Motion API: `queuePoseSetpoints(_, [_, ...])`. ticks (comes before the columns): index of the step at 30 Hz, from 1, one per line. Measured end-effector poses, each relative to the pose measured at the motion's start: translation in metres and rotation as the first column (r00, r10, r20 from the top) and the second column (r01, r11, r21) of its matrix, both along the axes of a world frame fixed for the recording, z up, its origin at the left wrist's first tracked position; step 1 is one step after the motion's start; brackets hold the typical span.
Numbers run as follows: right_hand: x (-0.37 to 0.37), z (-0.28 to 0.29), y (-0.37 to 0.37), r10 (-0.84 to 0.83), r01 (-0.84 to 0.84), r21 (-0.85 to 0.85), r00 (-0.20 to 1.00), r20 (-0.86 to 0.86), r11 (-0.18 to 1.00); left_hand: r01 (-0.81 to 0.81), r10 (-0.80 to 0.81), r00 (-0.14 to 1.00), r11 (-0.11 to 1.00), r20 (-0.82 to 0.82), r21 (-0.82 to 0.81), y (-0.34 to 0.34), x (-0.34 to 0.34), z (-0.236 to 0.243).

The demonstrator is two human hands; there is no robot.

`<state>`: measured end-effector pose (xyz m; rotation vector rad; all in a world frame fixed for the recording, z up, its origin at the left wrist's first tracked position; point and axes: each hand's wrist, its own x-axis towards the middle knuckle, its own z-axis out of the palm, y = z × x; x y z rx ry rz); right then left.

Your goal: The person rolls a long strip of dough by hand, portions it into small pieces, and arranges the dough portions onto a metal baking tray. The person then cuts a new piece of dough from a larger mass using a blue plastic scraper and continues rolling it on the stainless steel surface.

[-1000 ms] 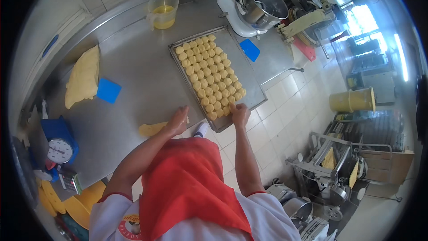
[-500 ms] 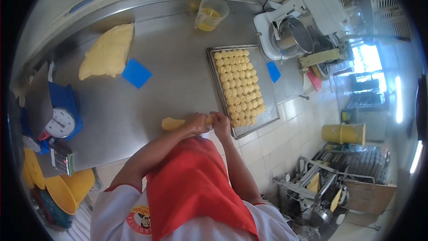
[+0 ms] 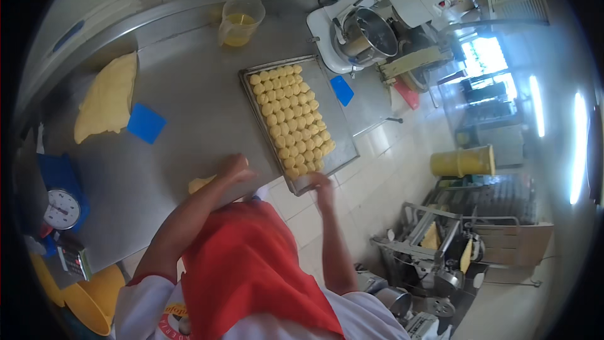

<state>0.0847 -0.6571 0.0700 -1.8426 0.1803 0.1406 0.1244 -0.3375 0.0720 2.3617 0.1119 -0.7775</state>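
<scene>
My left hand (image 3: 234, 169) is curled closed around a strip of yellow dough (image 3: 200, 184). One end of the strip shows behind my left forearm, and a small bit peeks out at the fist. My right hand (image 3: 321, 187) is at the near corner of a metal baking tray (image 3: 343, 156), by the last dough balls. Motion blurs its fingers, so I cannot make out whether they hold anything. Rows of round yellow dough balls (image 3: 292, 119) fill the left part of the tray, set close together.
On the steel table (image 3: 195, 88) lie a large dough slab (image 3: 108, 97), a blue scraper (image 3: 146, 123) and a second blue scraper (image 3: 341, 90). A jug of yellow liquid (image 3: 241, 23) stands at the back, a stand mixer (image 3: 371, 31) at right. A dial scale (image 3: 61, 208) and calculator (image 3: 73, 260) sit left.
My right hand has left the dough strip and moved right to the tray's near corner. My left hand stays on the strip. The whole view has shifted, so the table's things appear farther left.
</scene>
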Motion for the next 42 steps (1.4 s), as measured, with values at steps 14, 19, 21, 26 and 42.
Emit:
queuePoseSetpoints(14, [0.038, 0.014, 0.051, 0.082, -0.092, -0.355, 0.996, -0.043, 0.930, -0.002, 0.043, 0.975, 0.983, 0.217, -0.185, 0.023, -0.045, -0.053])
queuePoseSetpoints(19, [0.008, -0.008, 0.180, 0.492, -0.493, -0.079, 0.870, -0.028, 0.867, -0.024, 0.080, 0.973, 0.968, 0.215, -0.249, 0.027, -0.045, -0.033])
queuePoseSetpoints(21, [0.010, -0.002, 0.200, 0.474, -0.481, -0.162, 0.876, -0.087, 0.861, -0.044, 0.082, 0.983, 0.974, 0.164, -0.221, 0.036, -0.052, -0.028])
queuePoseSetpoints(26, [0.001, 0.013, 0.226, 0.329, -0.255, -0.518, 0.943, 0.054, 0.816, 0.007, 0.000, 0.989, 0.999, 0.146, -0.042, 0.024, -0.052, 0.001])
queuePoseSetpoints(42, [0.053, 0.002, -0.057, -0.250, 0.225, -0.287, 0.967, -0.052, 0.931, 0.030, -0.047, 0.996, 0.978, 0.079, 0.208, 0.015, -0.033, -0.019])
